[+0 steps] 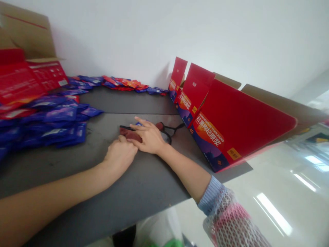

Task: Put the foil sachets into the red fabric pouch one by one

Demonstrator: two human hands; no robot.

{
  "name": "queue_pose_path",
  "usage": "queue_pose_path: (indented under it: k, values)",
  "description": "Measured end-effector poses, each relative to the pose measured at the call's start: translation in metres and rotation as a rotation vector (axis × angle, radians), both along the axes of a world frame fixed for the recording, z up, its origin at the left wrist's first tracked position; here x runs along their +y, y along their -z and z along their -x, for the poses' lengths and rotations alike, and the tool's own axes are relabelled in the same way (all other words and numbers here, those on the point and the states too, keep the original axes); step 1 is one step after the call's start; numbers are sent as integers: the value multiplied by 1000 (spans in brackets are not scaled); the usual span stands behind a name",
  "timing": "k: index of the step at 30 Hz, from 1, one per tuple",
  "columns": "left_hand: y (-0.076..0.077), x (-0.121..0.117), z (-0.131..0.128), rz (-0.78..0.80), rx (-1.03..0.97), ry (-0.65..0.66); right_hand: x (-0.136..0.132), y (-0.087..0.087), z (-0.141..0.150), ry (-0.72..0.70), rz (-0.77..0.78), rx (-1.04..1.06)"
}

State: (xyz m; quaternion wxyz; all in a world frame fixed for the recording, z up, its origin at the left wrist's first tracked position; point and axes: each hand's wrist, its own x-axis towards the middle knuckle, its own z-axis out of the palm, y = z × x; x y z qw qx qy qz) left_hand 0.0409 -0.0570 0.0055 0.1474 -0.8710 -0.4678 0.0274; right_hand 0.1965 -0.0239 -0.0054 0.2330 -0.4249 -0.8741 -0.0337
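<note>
A reddish-brown soft item with a black band (134, 136) lies on the grey table, partly covered by both hands; its exact kind does not show. My left hand (120, 156) is closed at its near edge, thumb and fingers pinched together. Spread flat over it is my right hand (149, 137), palm down. A small bit of blue (139, 124) shows between the right fingers. Beyond that hand, black cords (168, 132) loop out to the right, with another brown piece (159, 126) beside them.
Blue packets (60, 116) are heaped at left, before an open red carton (33, 79). Red and blue packets (124, 83) line the wall. Several red cartons with raised flaps (231, 120) stand along the right of the table (144, 185). A white bag (160, 226) is below the front edge.
</note>
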Motion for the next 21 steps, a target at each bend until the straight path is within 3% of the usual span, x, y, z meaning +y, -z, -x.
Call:
queue_pose_path:
  k: [7,14,21]
  values:
    - [-5,0,1,85,44,23,11,0,-7,154,21,-53]
    - [-2,0,3,104,67,11,19,2,-27,665,126,-104]
    - [-4,-1,1,112,24,2,1,-31,-26,721,71,26]
